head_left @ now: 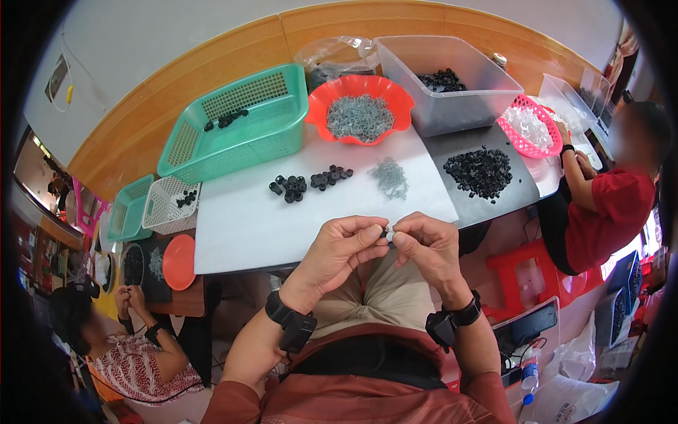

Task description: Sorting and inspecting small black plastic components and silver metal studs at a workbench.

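My left hand (344,249) and my right hand (429,247) meet over my lap at the white table's near edge, both with fingers pinched. Between the left fingertips sits a small black part (385,232). Something tiny and pale shows at the right fingertips, too small to name. Beyond my hands, a loose heap of thin grey metal pieces (389,178) lies on the white tabletop (240,233). To its left are a cluster of black knob-like cylinders (289,188) and a group of smaller black parts (330,177).
Behind stand a green basket (233,152), a red scalloped bowl (321,95) of grey metal pieces and a clear bin (452,109). Many black bits (480,173) cover the dark board at right. One person (614,198) sits at right, another (141,353) at lower left.
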